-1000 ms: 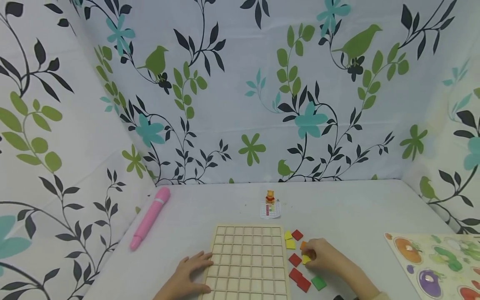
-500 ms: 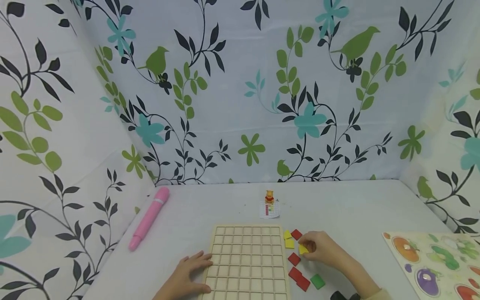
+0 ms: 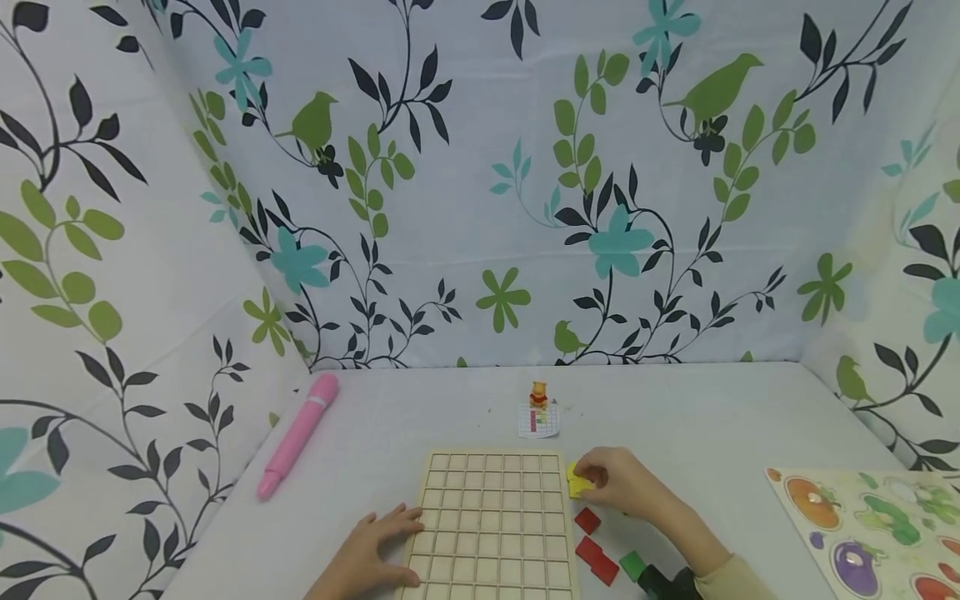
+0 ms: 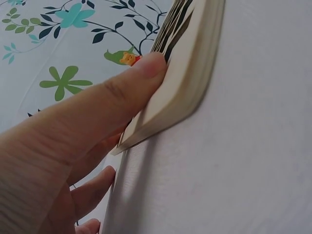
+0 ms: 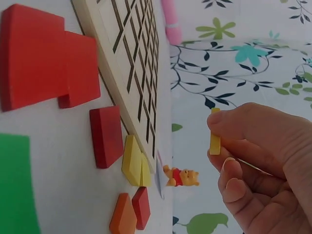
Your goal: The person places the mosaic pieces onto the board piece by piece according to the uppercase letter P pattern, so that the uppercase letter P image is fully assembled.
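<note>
My right hand (image 3: 626,483) pinches a yellow tile (image 5: 215,134) between thumb and fingertips, raised off the table near the right edge of the wooden grid board (image 3: 491,521). Yellow tiles (image 5: 132,161) lie beside the board's edge, with an orange tile (image 5: 123,214) and a small red tile (image 5: 141,207) close by. More red tiles (image 3: 588,521) and a green tile (image 3: 632,565) lie nearer the front. At the board's left side rests my left hand (image 3: 367,550), fingers extended against the edge; its thumb (image 4: 141,73) touches the board near a corner.
Behind the board stand a small bear figure (image 3: 538,394) and a paper with a coloured grid (image 3: 538,422). A pink marker-shaped object (image 3: 297,437) lies at the left. On the right is a vegetable picture board (image 3: 862,521). Patterned cloth (image 3: 450,208) encloses the table.
My right hand picked up the yellow tile from among the loose tiles and carried it left and away from me, toward the yellow tiles by the board. My left hand stayed put.
</note>
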A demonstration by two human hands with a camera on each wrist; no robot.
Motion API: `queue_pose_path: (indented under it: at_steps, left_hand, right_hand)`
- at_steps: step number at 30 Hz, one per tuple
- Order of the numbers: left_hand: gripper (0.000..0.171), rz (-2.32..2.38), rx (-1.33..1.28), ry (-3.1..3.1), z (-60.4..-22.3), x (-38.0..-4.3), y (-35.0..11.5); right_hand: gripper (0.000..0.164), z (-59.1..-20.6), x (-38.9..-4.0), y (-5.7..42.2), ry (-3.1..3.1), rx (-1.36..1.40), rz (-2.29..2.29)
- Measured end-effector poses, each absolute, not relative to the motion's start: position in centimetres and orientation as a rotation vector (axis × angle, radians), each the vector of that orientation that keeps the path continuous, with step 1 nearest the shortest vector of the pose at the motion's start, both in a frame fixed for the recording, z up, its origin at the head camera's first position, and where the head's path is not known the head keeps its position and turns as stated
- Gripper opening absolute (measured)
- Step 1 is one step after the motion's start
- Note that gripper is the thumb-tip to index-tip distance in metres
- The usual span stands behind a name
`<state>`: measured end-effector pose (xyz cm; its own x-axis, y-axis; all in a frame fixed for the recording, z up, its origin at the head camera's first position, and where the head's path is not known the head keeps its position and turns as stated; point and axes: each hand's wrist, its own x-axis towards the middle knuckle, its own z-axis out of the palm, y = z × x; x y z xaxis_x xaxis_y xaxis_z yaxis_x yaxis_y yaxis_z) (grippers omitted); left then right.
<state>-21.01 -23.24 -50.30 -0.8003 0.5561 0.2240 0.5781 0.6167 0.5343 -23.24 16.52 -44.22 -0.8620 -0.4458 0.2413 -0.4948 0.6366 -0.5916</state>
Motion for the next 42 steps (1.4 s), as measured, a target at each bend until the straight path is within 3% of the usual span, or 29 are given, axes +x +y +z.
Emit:
queue_pose_path:
  at_steps: [42]
  left_hand:
    - [0.060, -1.070, -0.965, -2.775, -50.4, -20.7, -23.0]
  right_hand:
    - [0.017, -45.9, -28.6, 8.4, -2.786, 1.040, 1.020]
